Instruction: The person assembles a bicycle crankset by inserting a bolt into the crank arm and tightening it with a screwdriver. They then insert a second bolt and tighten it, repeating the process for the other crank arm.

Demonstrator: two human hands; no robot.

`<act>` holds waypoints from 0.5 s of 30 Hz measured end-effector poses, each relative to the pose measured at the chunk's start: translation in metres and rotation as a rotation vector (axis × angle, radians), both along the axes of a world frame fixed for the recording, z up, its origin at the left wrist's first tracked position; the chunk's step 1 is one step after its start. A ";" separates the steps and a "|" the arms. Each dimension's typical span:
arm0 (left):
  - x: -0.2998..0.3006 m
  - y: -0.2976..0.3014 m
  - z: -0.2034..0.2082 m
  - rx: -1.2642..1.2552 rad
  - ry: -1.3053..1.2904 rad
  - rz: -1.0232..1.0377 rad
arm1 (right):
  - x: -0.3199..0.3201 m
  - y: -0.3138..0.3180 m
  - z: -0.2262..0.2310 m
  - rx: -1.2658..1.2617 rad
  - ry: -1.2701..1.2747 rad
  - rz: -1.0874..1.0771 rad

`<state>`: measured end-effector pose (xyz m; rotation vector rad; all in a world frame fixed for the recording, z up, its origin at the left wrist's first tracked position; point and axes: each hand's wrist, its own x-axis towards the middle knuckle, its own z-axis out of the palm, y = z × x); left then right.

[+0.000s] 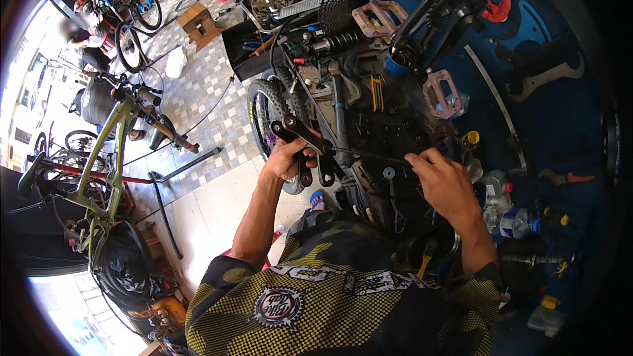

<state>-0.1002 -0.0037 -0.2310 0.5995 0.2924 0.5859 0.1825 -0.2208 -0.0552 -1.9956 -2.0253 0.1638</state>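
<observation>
My left hand [283,160] is closed around a dark bike suspension linkage [324,153] with round eyes at the ends of its arms, held up in front of my body. To the right of it, the bent fingers of my right hand [447,183] pinch a thin dark rod [372,154]. This rod runs leftward to the linkage, and its tip appears to meet the linkage's right side. The part of the rod inside my right fingers is hidden. Beneath both hands lies the workbench, crowded with small dark parts.
Pink pedals [435,95], a crankset [438,20], a cassette [339,12] and a white basket [310,1] of parts lie on the bench. Plastic bottles [515,223] stand at the right. A bike wheel [264,109] leans left of the bench; a green frame [113,158] is farther left.
</observation>
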 end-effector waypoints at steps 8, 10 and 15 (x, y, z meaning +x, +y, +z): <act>-0.006 0.001 0.013 0.071 -0.007 -0.007 | -0.006 0.017 0.016 -0.014 -0.268 0.061; -0.009 0.004 0.016 0.102 0.038 -0.005 | -0.010 0.022 0.025 0.057 -0.370 0.049; -0.016 0.006 0.016 0.083 0.042 0.021 | -0.002 0.032 0.042 0.370 -0.096 0.205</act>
